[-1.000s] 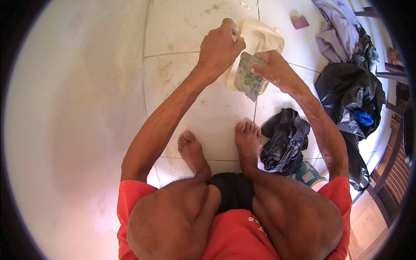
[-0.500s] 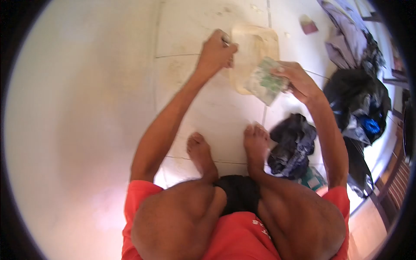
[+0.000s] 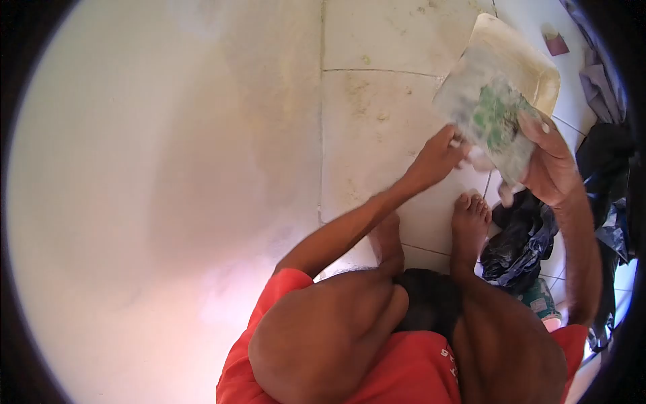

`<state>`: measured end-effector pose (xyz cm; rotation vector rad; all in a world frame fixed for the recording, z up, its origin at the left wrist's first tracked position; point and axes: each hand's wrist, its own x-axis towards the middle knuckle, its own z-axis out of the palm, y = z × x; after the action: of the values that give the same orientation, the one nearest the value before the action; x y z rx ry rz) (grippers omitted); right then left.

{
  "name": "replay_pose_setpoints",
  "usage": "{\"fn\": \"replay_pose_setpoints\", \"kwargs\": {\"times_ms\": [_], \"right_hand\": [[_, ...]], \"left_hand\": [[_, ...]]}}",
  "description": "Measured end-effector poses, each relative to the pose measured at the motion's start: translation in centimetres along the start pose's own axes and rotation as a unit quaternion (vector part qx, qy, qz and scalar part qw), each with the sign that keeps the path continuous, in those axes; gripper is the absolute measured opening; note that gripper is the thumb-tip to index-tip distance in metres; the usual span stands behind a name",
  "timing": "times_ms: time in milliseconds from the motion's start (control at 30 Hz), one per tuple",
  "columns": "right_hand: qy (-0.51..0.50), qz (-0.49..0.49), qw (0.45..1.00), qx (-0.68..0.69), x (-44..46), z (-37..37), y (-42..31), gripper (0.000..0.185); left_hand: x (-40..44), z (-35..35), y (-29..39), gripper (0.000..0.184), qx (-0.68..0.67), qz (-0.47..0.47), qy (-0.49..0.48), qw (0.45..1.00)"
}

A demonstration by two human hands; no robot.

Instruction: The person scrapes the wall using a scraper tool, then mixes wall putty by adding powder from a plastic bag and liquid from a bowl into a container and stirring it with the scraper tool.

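A thin greyish sheet with green marks (image 3: 494,118) is raised over the tiled floor, gripped by my right hand (image 3: 552,158) at its right edge. Below the sheet's left part is my left hand (image 3: 437,158), its fingers curled; whether something small is in them I cannot make out. Behind the sheet a cream rectangular tray (image 3: 518,50) lies on the floor, partly covered by it.
A smooth pale surface (image 3: 168,168) fills the left side. Between my right foot (image 3: 471,222) and right arm lies a crumpled black bag (image 3: 521,242), with a green container (image 3: 538,299) below. Dark plastic and grey cloth (image 3: 599,87) lie farther right, near a maroon scrap (image 3: 556,44).
The view has swung left, so things appear farther right. My right hand has raised the sheet closer to the camera and turned it. My left hand has come down from beside the tray to beneath the sheet.
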<state>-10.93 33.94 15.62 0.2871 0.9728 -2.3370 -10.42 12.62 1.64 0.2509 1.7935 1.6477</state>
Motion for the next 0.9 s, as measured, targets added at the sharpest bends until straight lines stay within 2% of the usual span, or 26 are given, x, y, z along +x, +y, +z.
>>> {"fn": "replay_pose_setpoints", "kwargs": {"times_ms": [33,133,200,267,300,400,467,567,700,800,867,900], "right_hand": [[-0.005,0.009,0.998,-0.057,-0.5,0.7,-1.0,0.054],[-0.012,0.03,0.981,-0.19,-1.9,2.0,-4.6,0.055],[-0.008,0.032,0.972,-0.232,-2.4,2.7,-6.4,0.055],[0.001,0.034,0.968,-0.25,-2.4,3.4,-7.7,0.055],[0.002,0.035,0.967,-0.253,-2.1,4.0,-8.1,0.056],[0.008,0.038,0.97,-0.24,-0.6,5.5,-8.5,0.056],[0.009,0.046,0.977,-0.209,1.1,6.3,-7.8,0.057],[0.012,0.069,0.988,-0.139,4.5,7.0,-5.5,0.059],[-0.017,0.098,0.994,-0.038,10.1,5.7,1.6,0.058],[-0.021,0.154,0.988,0.001,14.2,5.2,7.3,0.058],[0.042,0.133,0.99,0.005,15.6,4.9,10.2,0.057],[0.042,0.139,0.989,0.014,16.2,4.8,11.1,0.057]], "left_hand": [[-2.4,0.1,0.2,0.025,-0.03,-0.009,0.025,0.999],[-8.1,-1.1,-3.6,0.026,0.065,-0.02,0.06,0.996],[-10.9,-1.8,-5.0,0.027,0.103,-0.022,0.082,0.991],[-13.4,-2.5,-5.4,0.022,0.234,-0.033,0.074,0.969],[-14.6,-2.2,-6.1,0.022,0.232,-0.032,0.072,0.969],[-15.9,-1.3,-7.9,0.019,0.197,0.02,0.11,0.974],[-15.9,-1.1,-8.1,0.021,0.239,0.086,0.103,0.962],[-15.3,-1.3,-7.8,0.02,0.301,0.115,0.081,0.943],[-15.5,-1.3,-8.8,0.019,0.255,0.092,0.086,0.959],[-15.3,-1.3,-9.0,0.019,0.24,0.105,0.1,0.96],[-15.5,-1.6,-9.1,0.02,0.256,0.088,0.076,0.96],[-15.6,-1.7,-9.2,0.02,0.257,0.078,0.074,0.96]]}}
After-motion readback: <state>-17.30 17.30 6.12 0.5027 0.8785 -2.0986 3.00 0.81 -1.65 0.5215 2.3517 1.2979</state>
